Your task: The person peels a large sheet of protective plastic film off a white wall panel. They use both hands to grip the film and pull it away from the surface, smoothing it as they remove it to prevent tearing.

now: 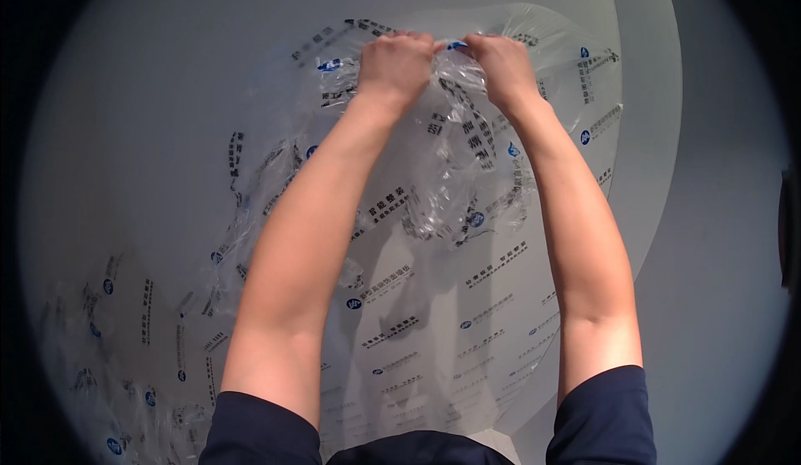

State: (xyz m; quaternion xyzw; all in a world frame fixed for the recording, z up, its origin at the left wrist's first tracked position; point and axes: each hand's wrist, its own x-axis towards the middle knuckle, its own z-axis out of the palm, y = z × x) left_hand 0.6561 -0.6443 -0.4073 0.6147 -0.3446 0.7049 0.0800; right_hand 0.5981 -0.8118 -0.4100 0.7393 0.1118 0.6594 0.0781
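Both arms reach far forward over a pale flat panel. My left hand is closed on a bunched part of a clear plastic film, knuckles facing me. Close by on the right, my right hand grips the same film, with a short stretch of it pulled between the two hands. Black writing and blue marks are printed on the film. It hangs crumpled below the hands and spreads out smoother towards me. The fingertips of both hands are hidden behind the knuckles and folds.
More loose printed film lies crumpled at the lower left. Past the panel's right side runs a curved-looking pale edge strip, then a grey-blue surface. A dark object shows at the far right rim.
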